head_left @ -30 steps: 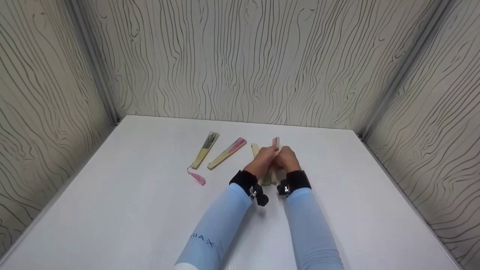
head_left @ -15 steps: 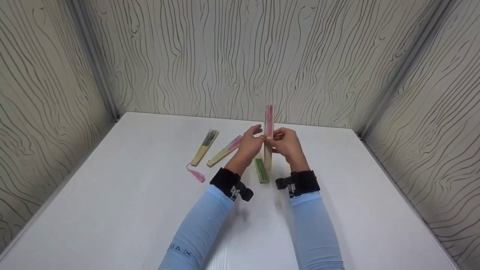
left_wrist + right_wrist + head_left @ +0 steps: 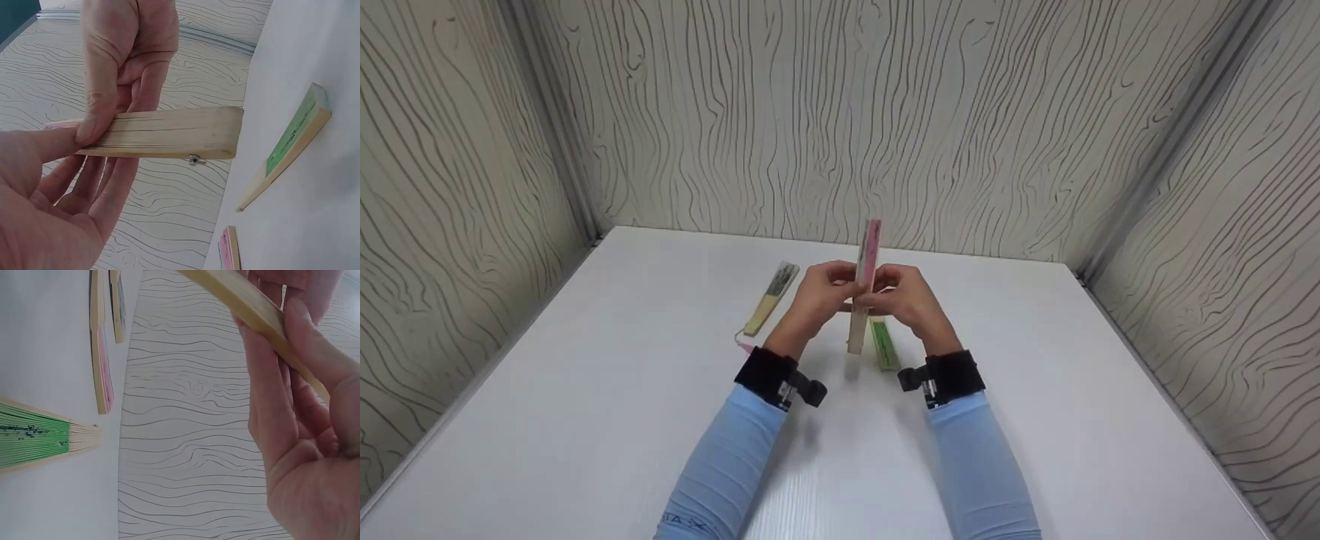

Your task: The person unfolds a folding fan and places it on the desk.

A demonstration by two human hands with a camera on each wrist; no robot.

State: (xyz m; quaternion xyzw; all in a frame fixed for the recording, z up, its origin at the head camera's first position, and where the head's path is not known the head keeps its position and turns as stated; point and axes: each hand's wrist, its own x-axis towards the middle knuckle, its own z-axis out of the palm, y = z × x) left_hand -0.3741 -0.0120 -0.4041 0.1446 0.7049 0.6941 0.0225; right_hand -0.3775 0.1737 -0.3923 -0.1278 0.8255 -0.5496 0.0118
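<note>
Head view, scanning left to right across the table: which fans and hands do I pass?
Dark-tipped folded fan lying flat → left hand → upright pink folded fan gripped by both hands → right hand. The green fan lies flat below the right hand, so its place is unclear.

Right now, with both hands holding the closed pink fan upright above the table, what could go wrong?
1. Both the left hand and the right hand pinch the pink fan only at its middle, so it could slip and fall on the table.
2. The green fan lies just beside its lower end; a dropped or swung fan may knock it.
3. If the ribs spread unevenly, the paper might tear.
</note>
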